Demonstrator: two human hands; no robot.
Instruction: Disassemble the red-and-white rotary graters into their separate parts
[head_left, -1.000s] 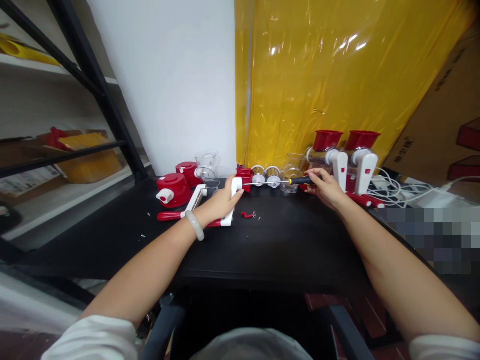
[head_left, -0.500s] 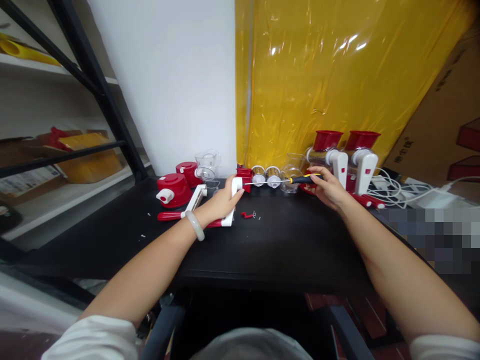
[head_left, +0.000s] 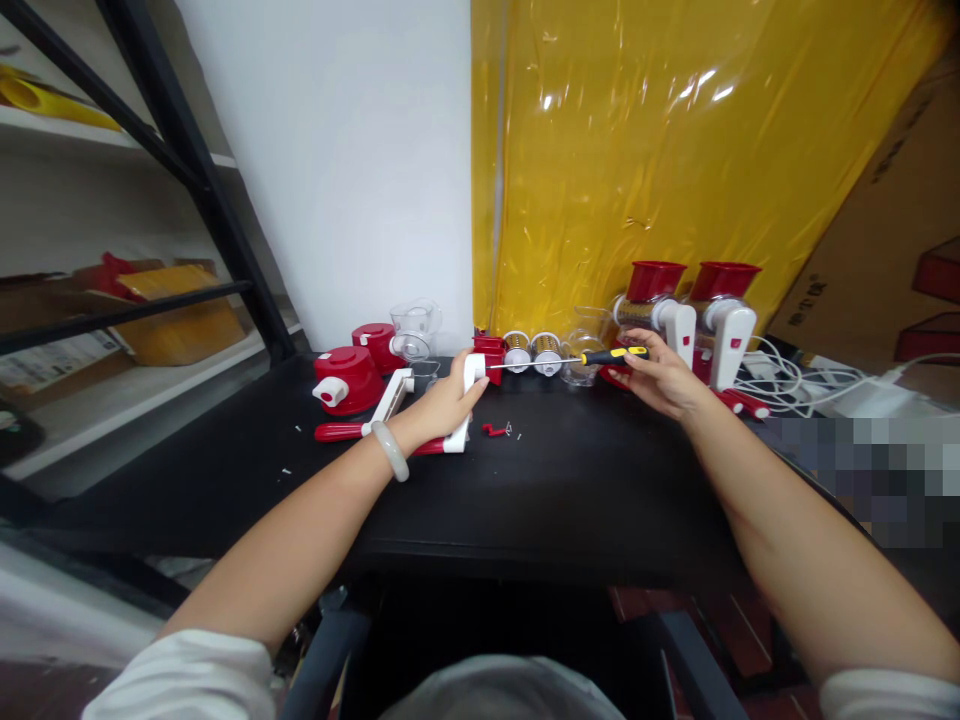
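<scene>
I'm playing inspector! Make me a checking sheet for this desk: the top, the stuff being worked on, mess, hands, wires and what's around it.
Surface: black tabletop, solid-looking.
Job's things: white crank arm; screwdriver, its shaft reaching the arm's end.
Clutter: small red piece with tiny bits beside it, too small to identify.
Hands: left hand grips the arm; right hand holds the screwdriver.
Cables: white cables tangled at the right.
Surroundings: shelves left, yellow sheeting behind.
</scene>
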